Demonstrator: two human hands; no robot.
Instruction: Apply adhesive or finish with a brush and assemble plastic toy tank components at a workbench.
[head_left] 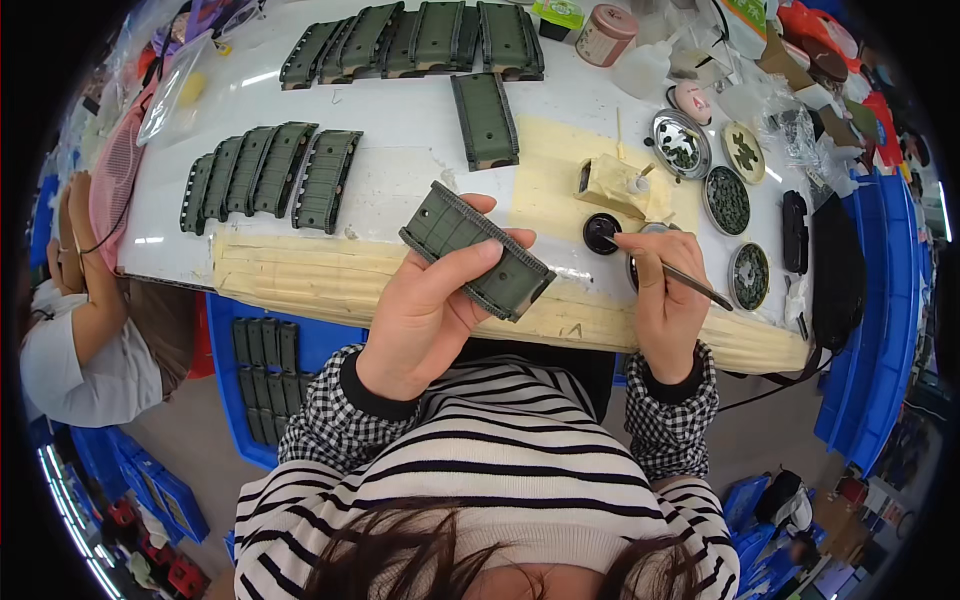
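My left hand (430,300) is closed round a dark green, ribbed-edged rectangular plastic casing (477,250), tilted above the table's front edge, thumb across its face. Between the fingers of my right hand (668,290) is a slim dark tool like tweezers (700,284). Its tip is at a small round pot of black stuff (602,234); whether it touches the contents I cannot tell. Just behind the pot stands a tape-wrapped block (612,186) with a small pale container in it. A similar green casing (486,120) lies alone beyond my left hand.
More green casings stand in rows at the back (430,40) and left (270,168). Round dishes of small green pieces (727,200) sit at the right, near a black case (795,232). A blue crate (225,390) holds casings below the table. Another person (95,340) sits at left.
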